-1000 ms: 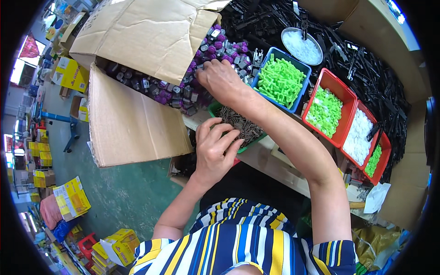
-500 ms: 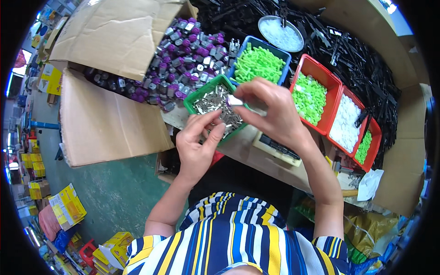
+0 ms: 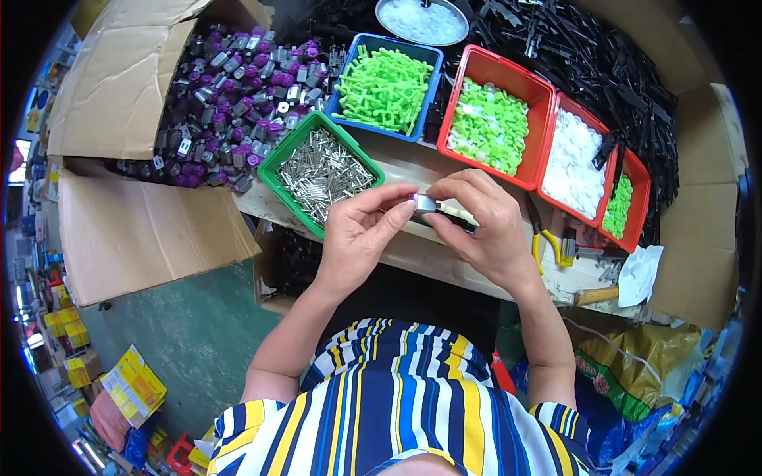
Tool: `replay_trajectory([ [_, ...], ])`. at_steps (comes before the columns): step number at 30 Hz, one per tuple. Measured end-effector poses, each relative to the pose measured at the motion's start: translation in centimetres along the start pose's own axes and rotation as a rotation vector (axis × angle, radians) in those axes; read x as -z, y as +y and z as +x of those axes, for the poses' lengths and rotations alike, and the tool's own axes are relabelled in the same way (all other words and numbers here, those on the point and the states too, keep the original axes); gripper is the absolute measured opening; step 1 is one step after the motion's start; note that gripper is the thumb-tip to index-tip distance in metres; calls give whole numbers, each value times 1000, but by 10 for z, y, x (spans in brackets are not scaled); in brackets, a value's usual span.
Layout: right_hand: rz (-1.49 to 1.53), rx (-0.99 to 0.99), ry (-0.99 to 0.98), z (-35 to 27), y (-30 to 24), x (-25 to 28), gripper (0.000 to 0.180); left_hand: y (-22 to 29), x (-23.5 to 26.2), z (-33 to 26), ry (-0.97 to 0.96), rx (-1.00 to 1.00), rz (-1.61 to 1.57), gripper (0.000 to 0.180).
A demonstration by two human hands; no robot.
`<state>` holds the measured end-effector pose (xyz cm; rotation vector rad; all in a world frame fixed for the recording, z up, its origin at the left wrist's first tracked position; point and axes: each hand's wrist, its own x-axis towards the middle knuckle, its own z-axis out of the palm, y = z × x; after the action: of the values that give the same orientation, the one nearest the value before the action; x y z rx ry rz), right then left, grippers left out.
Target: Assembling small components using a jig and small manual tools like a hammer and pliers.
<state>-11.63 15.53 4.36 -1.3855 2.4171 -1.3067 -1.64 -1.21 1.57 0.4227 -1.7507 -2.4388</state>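
Note:
In front of my chest my two hands meet at a small silver-and-purple part (image 3: 425, 204), which looks like a little motor. My right hand (image 3: 486, 226) grips its silver body between thumb and fingers. At its purple end, the thumb and index finger of my left hand (image 3: 355, 236) are pinched together; whether a metal pin is between them is too small to tell. Just beyond my left hand stands a green bin (image 3: 270, 165) of short metal pins. Farther left lies a heap of similar silver-and-purple parts (image 3: 238, 103) beside an open cardboard box (image 3: 119, 87).
A blue bin (image 3: 435, 87) holds green plastic pieces. To its right, red bins (image 3: 542, 131) contain green and white pieces. Behind are a round dish (image 3: 467, 22) of clear bits and black strips (image 3: 587, 71). Yellow-handled pliers (image 3: 537, 250) and a wooden handle (image 3: 595, 296) lie near the bench edge.
My left hand has come out from over the pin bin to the part. My right hand has lowered the part toward me, and the hands now meet. The whole view has shifted.

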Motion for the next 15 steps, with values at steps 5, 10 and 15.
replay_trajectory([
  [5, -118, -152, 83, -13, 8, -19, 25, 4, 8, 1, 135, -436, 638, 31],
  [10, -177, -177, 95, -13, 9, -32, 23, 3, 16, -3, 140, -681, 971, 30],
  [15, -197, -187, 56, -15, 7, -33, 23, -9, 14, -9, 87, -724, 1039, 30],
])
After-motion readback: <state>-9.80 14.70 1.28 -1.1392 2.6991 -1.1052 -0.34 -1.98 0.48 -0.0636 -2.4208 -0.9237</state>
